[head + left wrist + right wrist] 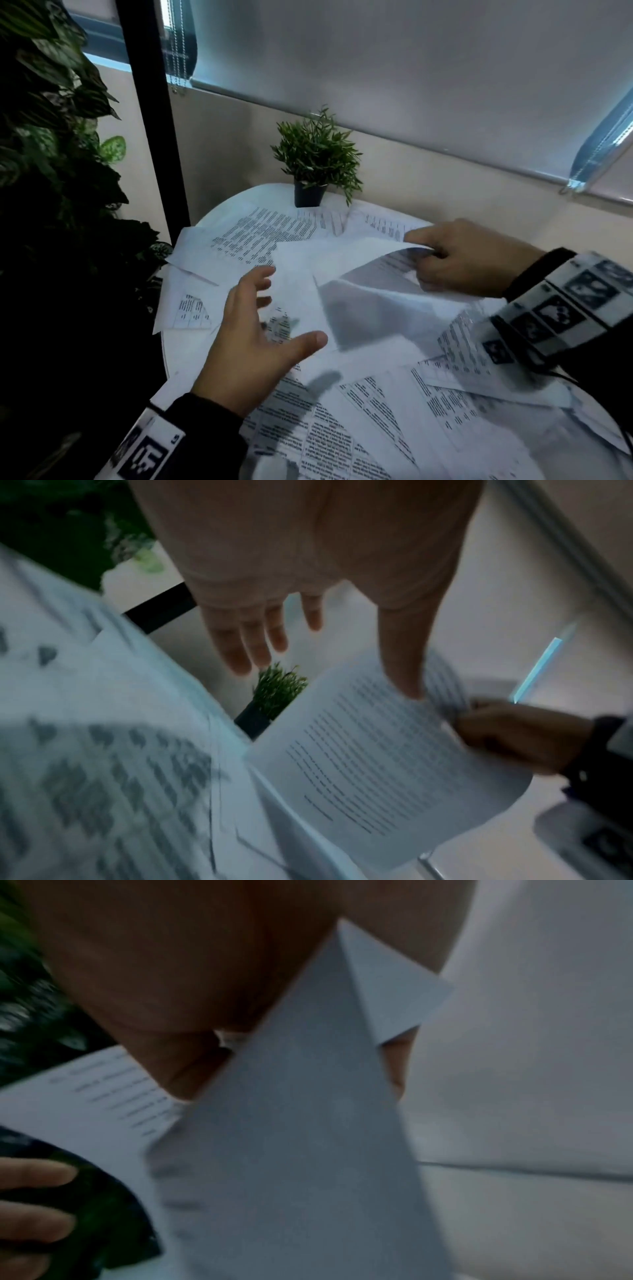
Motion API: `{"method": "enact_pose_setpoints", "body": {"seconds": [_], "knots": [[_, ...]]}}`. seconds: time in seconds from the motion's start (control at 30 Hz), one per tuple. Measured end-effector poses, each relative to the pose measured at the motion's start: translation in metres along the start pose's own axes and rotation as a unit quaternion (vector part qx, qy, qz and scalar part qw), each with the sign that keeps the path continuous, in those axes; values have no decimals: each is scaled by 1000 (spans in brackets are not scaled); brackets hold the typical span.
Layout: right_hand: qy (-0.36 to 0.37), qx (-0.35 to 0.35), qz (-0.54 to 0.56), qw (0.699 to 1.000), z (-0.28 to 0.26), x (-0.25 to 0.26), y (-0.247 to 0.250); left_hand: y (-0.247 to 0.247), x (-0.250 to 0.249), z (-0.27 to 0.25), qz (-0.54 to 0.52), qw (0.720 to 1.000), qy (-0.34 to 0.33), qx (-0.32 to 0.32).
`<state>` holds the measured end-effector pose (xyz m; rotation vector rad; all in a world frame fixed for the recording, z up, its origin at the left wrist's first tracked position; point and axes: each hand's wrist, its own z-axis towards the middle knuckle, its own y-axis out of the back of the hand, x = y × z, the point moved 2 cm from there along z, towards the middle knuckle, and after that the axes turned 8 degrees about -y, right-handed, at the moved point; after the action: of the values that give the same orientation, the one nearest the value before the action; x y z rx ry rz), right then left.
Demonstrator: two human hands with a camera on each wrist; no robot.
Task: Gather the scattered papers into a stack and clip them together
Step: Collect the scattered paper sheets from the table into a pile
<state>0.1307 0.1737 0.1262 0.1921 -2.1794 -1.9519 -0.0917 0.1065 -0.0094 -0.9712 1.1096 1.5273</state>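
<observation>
Printed white papers [359, 411] lie scattered and overlapping across a round white table [181, 356]. My right hand [424, 248] pinches the corner of a lifted sheet [329, 274] that curls up over the pile; the same sheet [377, 750] shows its printed side in the left wrist view and fills the right wrist view as a grey sheet [291, 1137]. My left hand [274, 308] hovers just left of that sheet with fingers spread and straight, holding nothing. Its fingers [246, 642] hang free above the table. No clip is visible.
A small potted plant [315, 161] stands at the table's far edge. Large dark leafy plants [51, 154] and a black post [150, 113] crowd the left side. A wall and window blind [411, 68] close the back. Some papers [185, 308] overhang the left edge.
</observation>
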Motion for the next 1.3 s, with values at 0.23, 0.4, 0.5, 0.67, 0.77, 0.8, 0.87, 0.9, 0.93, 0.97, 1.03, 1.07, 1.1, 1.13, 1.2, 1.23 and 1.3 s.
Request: {"method": "enact_pose_setpoints", "body": {"seconds": [0.23,0.4,0.5,0.67,0.77,0.8,0.87,0.9,0.93,0.97,1.03,1.07,1.1,1.13,1.2,1.23,1.3], "knots": [[120,154,219,956,-2,57,55,14,-23,10,-115,990,-57,-65],[-15,-157,176,972,53,19,39,57,-27,11,-81,987,-18,-140],[-186,-48,61,979,67,-14,-26,97,8,5,61,980,44,-182],[-290,106,-58,949,58,-43,-120,114,33,-11,99,980,116,-132],[-309,117,-25,943,64,-42,-137,115,29,-4,81,978,105,-158],[-316,112,-18,942,64,-41,-137,111,27,-2,78,979,106,-157],[-332,82,-7,940,65,-44,-138,104,25,1,92,976,111,-165],[-339,69,8,938,64,-48,-139,103,25,2,107,973,111,-172],[-339,54,27,939,63,-52,-139,103,24,2,120,971,106,-175],[-344,41,51,937,62,-58,-138,104,23,3,128,972,94,-174],[-351,48,90,931,60,-67,-135,108,26,4,127,976,72,-163],[-347,65,104,930,57,-67,-129,109,27,5,134,977,64,-154],[-342,86,116,929,55,-67,-121,110,28,6,147,977,58,-145],[-340,85,150,925,52,-68,-111,109,27,6,161,977,48,-131],[-326,49,268,905,48,-70,-85,105,24,8,150,981,36,-117],[-296,21,353,887,44,-66,-67,102,23,8,133,983,42,-116],[-232,-60,418,876,28,-51,-26,96,24,8,97,987,59,-113]]}}
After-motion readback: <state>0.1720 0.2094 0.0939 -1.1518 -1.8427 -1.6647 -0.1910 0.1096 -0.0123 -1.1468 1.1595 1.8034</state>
